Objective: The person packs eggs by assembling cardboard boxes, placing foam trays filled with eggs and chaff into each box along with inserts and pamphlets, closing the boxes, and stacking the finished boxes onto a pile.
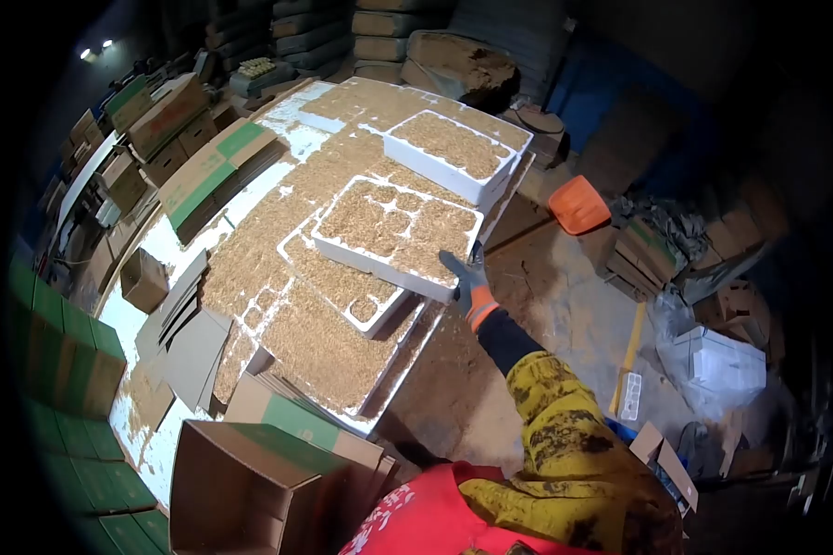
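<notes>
My right hand [466, 279], in a dark glove with an orange cuff, grips the near right corner of a white foam tray [379, 270]. Brown grainy material fills the tray around its round compartments. This tray rests tilted across another white tray [371, 322] of the same kind, which shows a ring-shaped compartment at its near corner. Behind them stands a third filled white tray [444, 170]. My left hand is not in view.
A wide table [241, 268] carries more grainy material. Open cardboard box [241, 481] and flat cardboard [199, 356] lie near its front left. Green-and-brown cartons [65, 342] are stacked at left. An orange scoop [578, 205] and a plastic-wrapped white bundle [717, 365] are at right.
</notes>
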The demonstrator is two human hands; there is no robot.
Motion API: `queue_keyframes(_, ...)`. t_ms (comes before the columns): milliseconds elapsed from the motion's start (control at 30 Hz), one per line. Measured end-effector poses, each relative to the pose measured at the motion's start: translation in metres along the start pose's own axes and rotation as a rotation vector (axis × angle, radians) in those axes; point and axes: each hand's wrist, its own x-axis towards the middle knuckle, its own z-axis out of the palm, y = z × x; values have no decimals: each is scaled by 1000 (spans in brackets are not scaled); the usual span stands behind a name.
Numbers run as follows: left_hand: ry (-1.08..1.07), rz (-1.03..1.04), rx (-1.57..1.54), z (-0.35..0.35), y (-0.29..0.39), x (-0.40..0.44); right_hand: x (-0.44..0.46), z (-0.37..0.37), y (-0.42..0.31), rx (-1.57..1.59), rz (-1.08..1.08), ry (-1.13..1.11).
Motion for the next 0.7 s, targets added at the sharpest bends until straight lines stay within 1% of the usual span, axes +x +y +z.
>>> queue_keyframes(67,-55,-8,-60,2,-1,6,3,1,8,103,-183,-136)
queue_keyframes(100,-94,-19,-118,-2,-3,9,-2,4,6,105,-304,-250)
queue_keyframes(133,-159,-62,-231,-5,-7,10,-51,25,-34,216,-95,-292)
queue_keyframes(167,-226,-112,-362,-13,-12,14,-64,28,-42,222,-25,-381)
queue_keyframes(200,-269,-149,-455,-13,-15,13,-75,33,-51,194,43,-422)
queue_keyframes(233,-273,8,-396,-17,-32,25,-82,34,-54,244,128,-467)
queue_keyframes(267,-138,193,-44,-10,-15,16,-102,53,-69,204,144,-488)
queue_keyframes(333,-4,236,18,4,-10,5,-134,83,-85,91,71,-595)
queue_keyframes(367,5,257,255,0,-15,6,-153,94,-89,96,66,-682)
queue_keyframes(433,41,281,120,23,5,-9,-179,114,-93,116,157,-859)
queue_keyframes(500,38,367,48,27,-3,3,-179,115,-76,-94,-112,-985)
queue_keyframes(533,44,386,24,27,-17,7,-181,117,-65,-105,-175,-1084)
queue_keyframes(567,26,327,-139,24,-18,6,-195,123,-60,-477,-678,-1111)
queue_keyframes(600,1,272,-298,24,-16,5,-210,132,-60,-409,-524,-1207)
queue_keyframes(633,-29,219,-460,25,-12,3,-216,144,-60,-478,-356,-1227)
queue_keyframes(700,-29,119,-422,22,0,-9,-229,169,-60,-632,-24,-1228)
